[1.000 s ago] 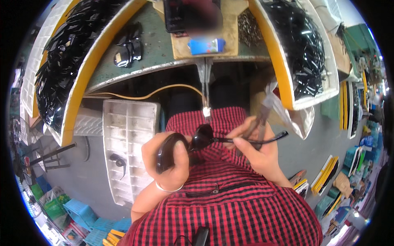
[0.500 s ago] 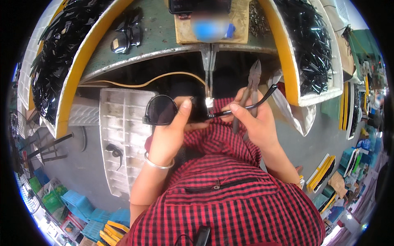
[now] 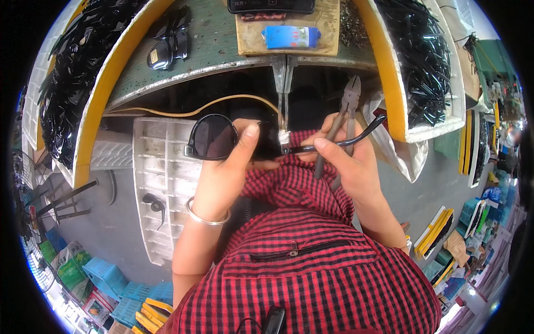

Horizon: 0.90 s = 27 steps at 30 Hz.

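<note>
My left hand (image 3: 229, 167) is closed around a dark-lensed sunglasses front (image 3: 214, 138). One round lens shows left of my thumb; the rest is hidden behind the hand. My right hand (image 3: 351, 158) pinches a black glasses temple (image 3: 364, 135) between thumb and fingers. Its hinge end points left, beside the white-wrapped tip of a metal bracket (image 3: 282, 92) that hangs from the bench edge. The same hand also keeps a pair of cutting pliers (image 3: 351, 97), jaws upward, handles passing behind the temple. The temple and the sunglasses front are apart.
Trays of black glasses parts flank me, a left tray (image 3: 103, 100) and a right tray (image 3: 389, 72), both yellow-edged. On the bench (image 3: 217, 47) lie dark lenses (image 3: 161, 55) and a blue packet (image 3: 290, 37). A white rack (image 3: 167, 183) stands lower left.
My left hand and the sunglasses front have shifted slightly left and up. The temple's outer end and the pliers' jaws have moved a little right. Both hands keep their holds.
</note>
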Available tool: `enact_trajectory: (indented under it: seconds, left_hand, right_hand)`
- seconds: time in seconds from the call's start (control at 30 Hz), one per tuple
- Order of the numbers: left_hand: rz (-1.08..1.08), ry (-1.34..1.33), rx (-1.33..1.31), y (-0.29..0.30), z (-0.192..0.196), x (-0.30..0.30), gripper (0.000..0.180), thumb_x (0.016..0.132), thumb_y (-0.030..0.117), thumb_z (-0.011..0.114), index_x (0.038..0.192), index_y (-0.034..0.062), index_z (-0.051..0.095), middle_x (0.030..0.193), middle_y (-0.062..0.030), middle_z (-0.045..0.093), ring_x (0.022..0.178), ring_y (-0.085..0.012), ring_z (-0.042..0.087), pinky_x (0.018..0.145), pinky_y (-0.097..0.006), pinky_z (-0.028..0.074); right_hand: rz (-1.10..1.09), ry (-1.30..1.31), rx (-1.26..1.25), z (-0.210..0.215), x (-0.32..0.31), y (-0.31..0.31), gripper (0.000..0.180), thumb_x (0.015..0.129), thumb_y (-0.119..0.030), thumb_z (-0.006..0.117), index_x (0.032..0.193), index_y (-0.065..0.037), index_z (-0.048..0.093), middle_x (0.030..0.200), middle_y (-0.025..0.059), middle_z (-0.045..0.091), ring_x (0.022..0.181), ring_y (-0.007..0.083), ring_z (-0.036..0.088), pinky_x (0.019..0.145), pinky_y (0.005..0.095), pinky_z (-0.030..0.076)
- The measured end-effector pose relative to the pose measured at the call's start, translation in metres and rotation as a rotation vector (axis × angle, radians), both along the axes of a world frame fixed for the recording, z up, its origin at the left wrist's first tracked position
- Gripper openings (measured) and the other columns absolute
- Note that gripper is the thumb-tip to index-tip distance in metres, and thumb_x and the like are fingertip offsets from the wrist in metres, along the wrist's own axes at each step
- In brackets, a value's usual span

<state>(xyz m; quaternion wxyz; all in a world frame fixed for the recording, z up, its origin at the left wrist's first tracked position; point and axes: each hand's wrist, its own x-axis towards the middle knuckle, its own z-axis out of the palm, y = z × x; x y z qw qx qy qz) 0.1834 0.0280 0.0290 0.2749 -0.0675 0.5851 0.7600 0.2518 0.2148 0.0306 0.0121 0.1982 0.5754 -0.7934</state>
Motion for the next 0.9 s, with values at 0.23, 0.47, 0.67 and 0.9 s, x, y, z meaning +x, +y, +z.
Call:
enact_trajectory:
  seconds: [0.23, 0.47, 0.67, 0.9]
  left_hand:
    - [-0.029, -0.040, 0.045, -0.0033, -0.0005, -0.0028, 0.036, 0.097, 0.023, 0.055, 0.114, -0.0085, 0.055, 0.102, -0.0159, 0.064, 0.086, -0.0260, 0.068, 0.067, -0.038, 0.062]
    - [-0.037, -0.031, 0.044, -0.0033, -0.0020, -0.0037, 0.035, 0.098, 0.023, 0.054, 0.113, -0.0085, 0.056, 0.102, -0.0156, 0.064, 0.086, -0.0260, 0.068, 0.067, -0.037, 0.062]
    - [-0.043, -0.036, 0.042, -0.0037, -0.0022, -0.0048, 0.034, 0.098, 0.023, 0.053, 0.112, -0.0084, 0.057, 0.102, -0.0155, 0.064, 0.086, -0.0257, 0.068, 0.067, -0.037, 0.061]
    - [-0.040, -0.045, 0.035, -0.0032, 0.0002, -0.0050, 0.035, 0.098, 0.023, 0.053, 0.112, -0.0082, 0.057, 0.101, -0.0150, 0.065, 0.084, -0.0252, 0.068, 0.067, -0.036, 0.061]
  right_hand:
    - [0.013, -0.001, -0.045, 0.0010, 0.0003, 0.0019, 0.024, 0.089, -0.005, 0.064, 0.106, 0.000, 0.048, 0.093, 0.0079, 0.058, 0.088, 0.0178, 0.065, 0.079, 0.0350, 0.059]
    - [0.004, -0.007, -0.053, -0.0001, 0.0019, 0.0026, 0.024, 0.089, -0.004, 0.064, 0.106, 0.000, 0.048, 0.093, 0.0083, 0.058, 0.088, 0.0186, 0.065, 0.079, 0.0357, 0.059]
    - [-0.006, 0.002, -0.054, -0.0006, 0.0018, 0.0013, 0.024, 0.089, -0.004, 0.064, 0.107, 0.000, 0.048, 0.094, 0.0086, 0.059, 0.087, 0.0186, 0.066, 0.079, 0.0354, 0.059]
    - [-0.004, -0.006, -0.046, -0.0009, 0.0029, 0.0020, 0.025, 0.089, -0.004, 0.064, 0.107, 0.000, 0.048, 0.094, 0.0088, 0.059, 0.087, 0.0183, 0.066, 0.079, 0.0352, 0.059]
